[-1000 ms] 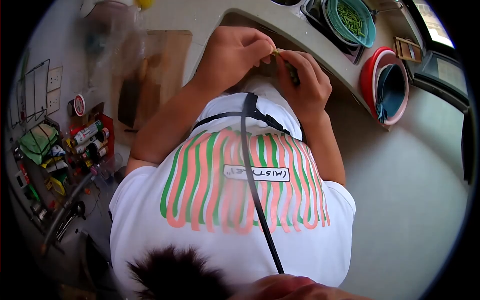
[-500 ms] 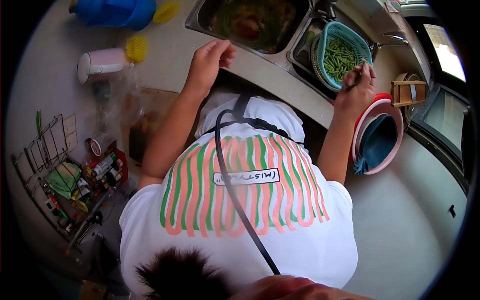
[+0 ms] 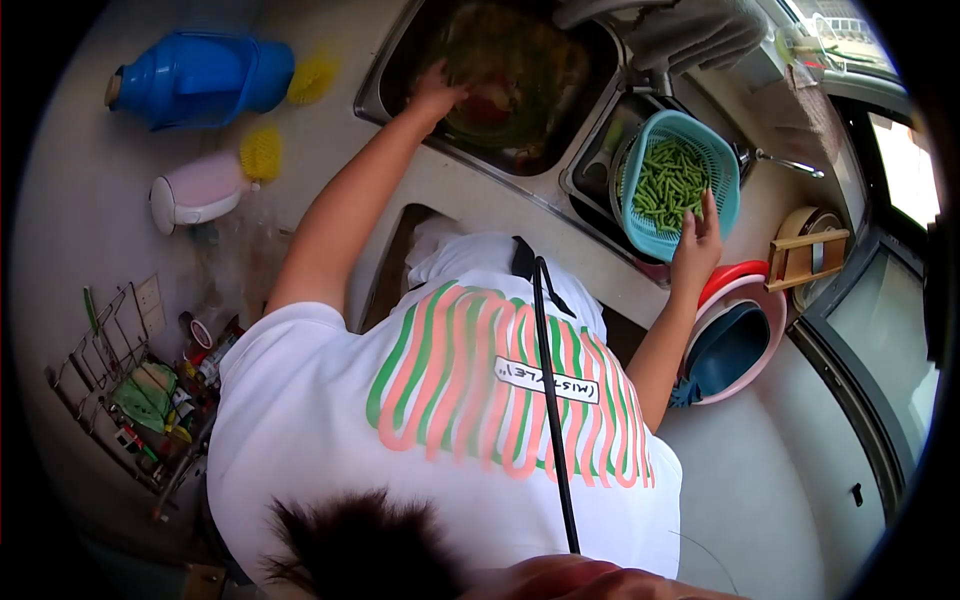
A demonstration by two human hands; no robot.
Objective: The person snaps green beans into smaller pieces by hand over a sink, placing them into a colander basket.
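Note:
My left hand (image 3: 437, 97) reaches over the near edge of the left sink basin (image 3: 372, 98), its fingers apart above blurred green and reddish contents. I cannot tell whether it touches them. Beside the turquoise plastic basket (image 3: 728, 185), my right hand (image 3: 698, 248) has its fingers stretched upward near the rim, with nothing visible in them. Cut green beans (image 3: 668, 185) fill the bottom of that basket, which rests over the right basin.
A blue thermos (image 3: 205, 78), yellow scrubbers (image 3: 262, 152) and a pink-white kettle (image 3: 200, 188) are at left. Stacked basins (image 3: 778, 345) stand right of my right arm. Behind the sink are a faucet (image 3: 655, 85) and grey cloth (image 3: 700, 35). A wooden slicer (image 3: 805, 258) sits by the window.
My left hand has moved from the counter edge into the left basin, its fingers spreading. My right hand has lowered slightly and its fingers have straightened. The view has shifted, showing more behind the sink.

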